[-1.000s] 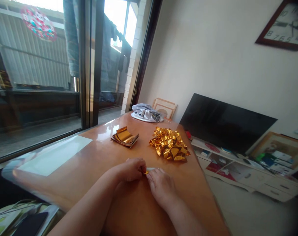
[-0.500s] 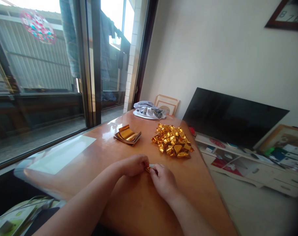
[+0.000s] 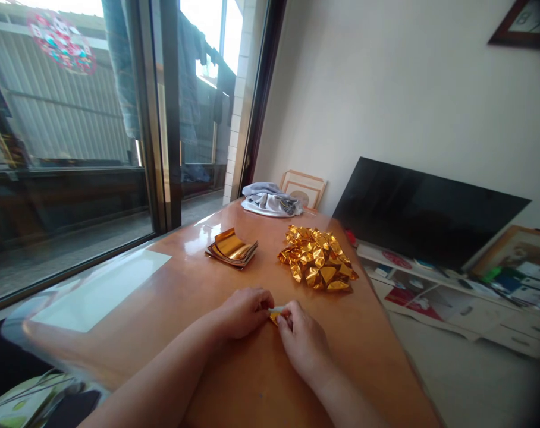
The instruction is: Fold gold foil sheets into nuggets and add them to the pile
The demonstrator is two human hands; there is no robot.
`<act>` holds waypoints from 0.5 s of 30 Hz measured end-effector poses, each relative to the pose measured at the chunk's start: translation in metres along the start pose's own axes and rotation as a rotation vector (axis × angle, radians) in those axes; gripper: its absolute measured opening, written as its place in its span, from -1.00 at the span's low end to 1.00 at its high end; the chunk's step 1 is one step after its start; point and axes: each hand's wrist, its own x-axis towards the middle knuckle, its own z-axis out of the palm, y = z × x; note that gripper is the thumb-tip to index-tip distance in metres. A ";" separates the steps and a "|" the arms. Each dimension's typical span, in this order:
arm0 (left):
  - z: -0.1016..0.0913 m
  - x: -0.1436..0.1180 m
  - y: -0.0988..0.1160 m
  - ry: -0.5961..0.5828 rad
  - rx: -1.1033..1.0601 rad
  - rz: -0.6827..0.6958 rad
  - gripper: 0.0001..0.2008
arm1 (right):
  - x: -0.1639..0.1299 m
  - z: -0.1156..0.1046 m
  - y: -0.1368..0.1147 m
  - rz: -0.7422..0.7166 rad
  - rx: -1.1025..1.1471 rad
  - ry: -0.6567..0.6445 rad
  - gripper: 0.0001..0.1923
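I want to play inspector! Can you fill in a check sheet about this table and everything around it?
Surface: glossy wooden table, a white sheet on its left side.
Job's things: small gold foil piece pinched between both hands; stack of flat gold sheets; pile of folded gold pieces.
Clutter: bundled cloth at the far end.
Grippers: left hand and right hand meet on the foil.
Cables: nothing seen.
Surroundings: glass sliding door, dark TV screen, wall clock.
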 end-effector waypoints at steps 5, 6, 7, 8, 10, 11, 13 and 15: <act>0.004 0.000 0.003 0.051 0.079 0.004 -0.88 | -0.004 -0.006 -0.002 -0.085 -0.008 -0.014 -0.89; 0.005 0.000 0.003 0.051 0.090 0.006 -0.88 | -0.005 -0.008 -0.002 -0.112 -0.010 -0.022 -0.86; 0.005 0.000 0.003 0.049 0.100 0.007 -0.87 | -0.006 -0.009 -0.001 -0.135 -0.014 -0.033 -0.83; 0.006 -0.001 0.003 0.048 0.109 0.005 -0.87 | -0.008 -0.011 -0.001 -0.152 -0.021 -0.045 -0.80; 0.006 -0.001 0.003 0.053 0.124 -0.004 -0.87 | -0.010 -0.015 0.001 -0.172 -0.042 -0.070 -0.74; 0.007 -0.001 0.003 0.057 0.129 -0.007 -0.87 | -0.012 -0.016 0.002 -0.174 -0.059 -0.082 -0.72; 0.007 -0.002 0.003 0.063 0.135 -0.008 -0.87 | -0.015 -0.019 0.004 -0.174 -0.099 -0.113 -0.67; 0.007 -0.002 0.003 0.062 0.140 -0.007 -0.87 | -0.019 -0.022 0.004 -0.175 -0.142 -0.153 -0.63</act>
